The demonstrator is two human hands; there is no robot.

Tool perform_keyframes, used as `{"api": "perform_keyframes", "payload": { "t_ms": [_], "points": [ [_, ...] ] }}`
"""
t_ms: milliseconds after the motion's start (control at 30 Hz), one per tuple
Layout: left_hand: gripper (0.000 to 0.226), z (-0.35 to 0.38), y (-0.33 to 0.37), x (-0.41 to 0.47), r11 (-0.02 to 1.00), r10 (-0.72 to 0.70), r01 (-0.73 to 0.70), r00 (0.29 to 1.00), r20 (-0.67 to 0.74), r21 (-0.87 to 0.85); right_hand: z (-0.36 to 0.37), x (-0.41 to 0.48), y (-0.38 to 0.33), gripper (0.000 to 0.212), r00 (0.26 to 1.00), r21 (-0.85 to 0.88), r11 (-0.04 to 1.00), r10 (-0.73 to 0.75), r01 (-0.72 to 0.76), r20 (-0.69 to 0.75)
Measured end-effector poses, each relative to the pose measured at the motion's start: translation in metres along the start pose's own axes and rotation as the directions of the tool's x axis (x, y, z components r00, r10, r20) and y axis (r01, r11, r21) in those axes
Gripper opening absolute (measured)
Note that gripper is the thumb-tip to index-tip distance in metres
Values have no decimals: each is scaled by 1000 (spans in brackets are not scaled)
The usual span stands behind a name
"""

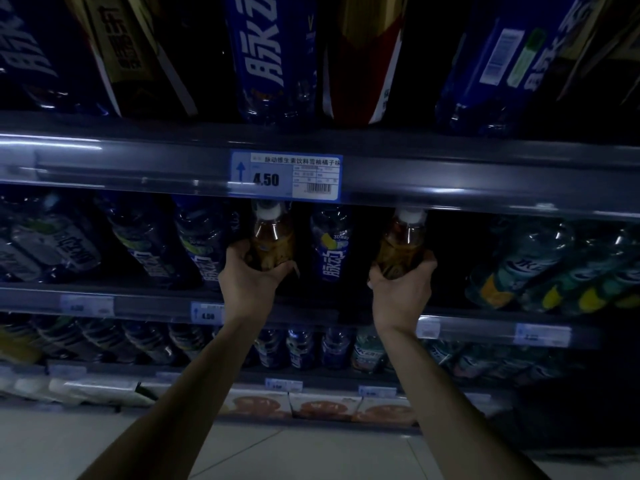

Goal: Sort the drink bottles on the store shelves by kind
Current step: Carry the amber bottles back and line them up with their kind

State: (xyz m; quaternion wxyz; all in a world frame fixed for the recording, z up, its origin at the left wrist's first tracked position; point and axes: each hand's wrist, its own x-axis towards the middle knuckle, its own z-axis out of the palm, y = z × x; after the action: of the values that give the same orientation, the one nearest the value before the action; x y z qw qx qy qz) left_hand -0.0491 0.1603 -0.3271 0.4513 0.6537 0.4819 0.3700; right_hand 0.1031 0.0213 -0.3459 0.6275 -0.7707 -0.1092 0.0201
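My left hand [249, 275] grips the base of an amber drink bottle with a white cap [272, 233], held upright at the middle shelf just under the price rail. My right hand [401, 289] grips a second amber bottle [401, 240] of the same kind, about one bottle's width to the right. Between the two stands a blue-labelled bottle [330, 251]. More blue-labelled bottles [204, 244] fill the shelf to the left. Green and yellow labelled bottles [526, 268] lie at the right. A dark gap opens right of my right hand.
The shelf rail above carries a blue price tag reading 4.50 [285, 176]. Large blue and gold-red bottles [273, 57] stand on the upper shelf. Lower shelves hold small blue bottles [301, 348] and orange packs [322, 408]. Pale floor tiles lie below.
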Motion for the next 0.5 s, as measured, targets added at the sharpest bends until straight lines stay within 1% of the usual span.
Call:
{"api": "perform_keyframes", "payload": {
  "t_ms": [133,233,367,500],
  "points": [
    [72,-5,-1,-7,999,39,-39,999,-3,18,-3,-5,-1,75,1000,-8,1000,4,-4,-5],
    [67,-9,0,-12,999,45,-45,999,-1,-6,-7,-14,0,78,1000,-12,1000,-24,24,-11],
    [64,-15,5,-21,996,62,-64,998,-25,-62,-16,-26,2,75,997,27,997,-74,74,4],
    [75,-25,12,-32,988,77,-79,997,-21,-134,-26,-37,-5,73,995,75,993,-87,90,-41]
  ]
}}
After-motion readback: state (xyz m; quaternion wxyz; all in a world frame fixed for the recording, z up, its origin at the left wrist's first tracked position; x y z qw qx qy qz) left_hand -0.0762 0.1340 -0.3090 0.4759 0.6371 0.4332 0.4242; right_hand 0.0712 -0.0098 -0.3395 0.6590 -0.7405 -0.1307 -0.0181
